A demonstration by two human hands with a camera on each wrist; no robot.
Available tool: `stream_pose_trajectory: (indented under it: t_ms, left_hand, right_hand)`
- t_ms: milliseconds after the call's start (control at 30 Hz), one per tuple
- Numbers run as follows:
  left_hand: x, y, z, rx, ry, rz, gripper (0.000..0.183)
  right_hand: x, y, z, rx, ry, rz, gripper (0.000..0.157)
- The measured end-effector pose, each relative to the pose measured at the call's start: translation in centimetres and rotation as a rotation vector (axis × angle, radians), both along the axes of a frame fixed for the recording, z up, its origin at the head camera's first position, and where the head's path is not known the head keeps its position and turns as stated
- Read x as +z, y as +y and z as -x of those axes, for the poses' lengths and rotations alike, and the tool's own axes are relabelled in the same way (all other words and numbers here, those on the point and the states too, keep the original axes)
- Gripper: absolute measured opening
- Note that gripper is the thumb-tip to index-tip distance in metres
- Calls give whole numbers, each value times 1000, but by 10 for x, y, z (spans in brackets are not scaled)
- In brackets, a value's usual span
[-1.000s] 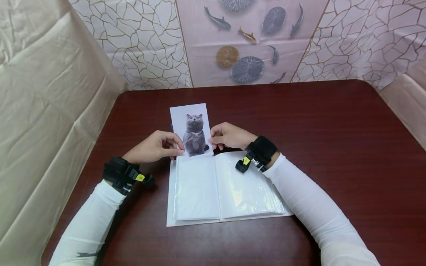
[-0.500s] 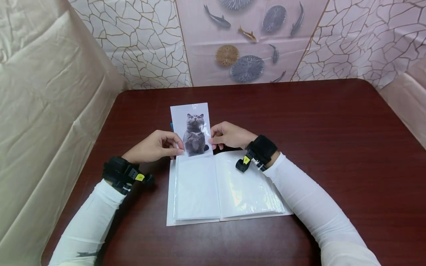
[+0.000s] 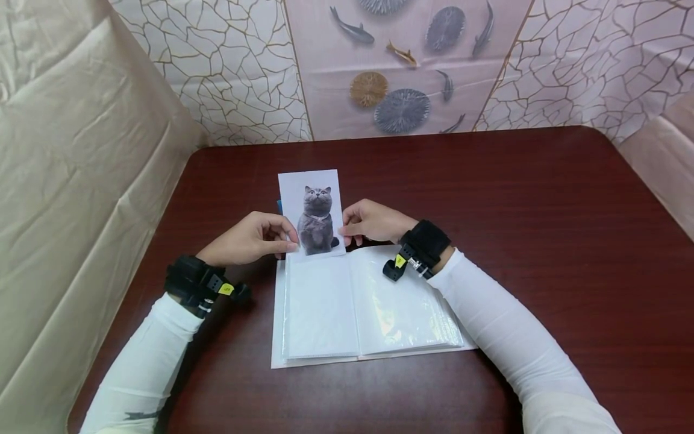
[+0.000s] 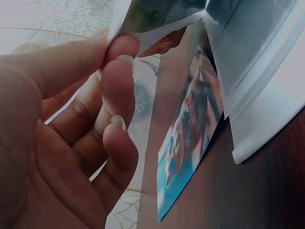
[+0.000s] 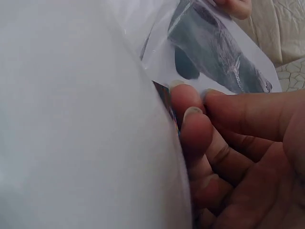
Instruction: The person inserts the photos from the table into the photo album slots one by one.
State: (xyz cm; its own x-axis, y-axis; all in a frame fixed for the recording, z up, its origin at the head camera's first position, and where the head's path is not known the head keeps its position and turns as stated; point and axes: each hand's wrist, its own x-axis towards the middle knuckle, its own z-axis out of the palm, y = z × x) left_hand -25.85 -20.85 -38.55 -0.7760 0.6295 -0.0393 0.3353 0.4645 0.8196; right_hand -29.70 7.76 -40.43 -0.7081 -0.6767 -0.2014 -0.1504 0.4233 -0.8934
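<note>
A photo of a grey cat [image 3: 317,220] on a white ground stands above the left page of an open photo album [image 3: 321,313]. Its lower edge meets the top of that page's clear sleeve. My left hand [image 3: 253,239] pinches the photo's lower left edge between thumb and index finger; whether the sleeve is in the pinch too, I cannot tell. On the opposite side, my right hand [image 3: 376,222] pinches the lower right edge, as the right wrist view shows with the cat picture [image 5: 209,47] beside the fingertips. The album's white page [image 5: 86,119] fills much of that view.
Behind the cat photo lies another print with blue in it [image 4: 183,148], flat on the dark red-brown table [image 3: 488,193]. The album's right page [image 3: 406,307] is a glossy clear sleeve. A cream cloth [image 3: 81,150] hangs at the left, and patterned cloth [image 3: 228,72] at the back.
Both hands keep their hold in nearly the same place. The cat photo's upper part shifts and tilts slightly, with a glare on it half a second ago that is gone now.
</note>
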Motion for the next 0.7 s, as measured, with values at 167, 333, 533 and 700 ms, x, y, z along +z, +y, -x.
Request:
stream_pose_trajectory:
  t_ms: [167,333,533,700]
  left_hand:
    - [1,0,0,1,2,6,21]
    - [1,0,0,2,-1,13,21]
    - [-1,-1,1,-9,5,2,19]
    - [-2,-1,0,-16,19,-8,17]
  right_hand:
    - [0,1,0,26,-21,-20,20]
    - [2,0,-2,8,4,-30,19]
    - [9,0,2,-99,11,34,32]
    - [20,-1,9,-197,58,166,68]
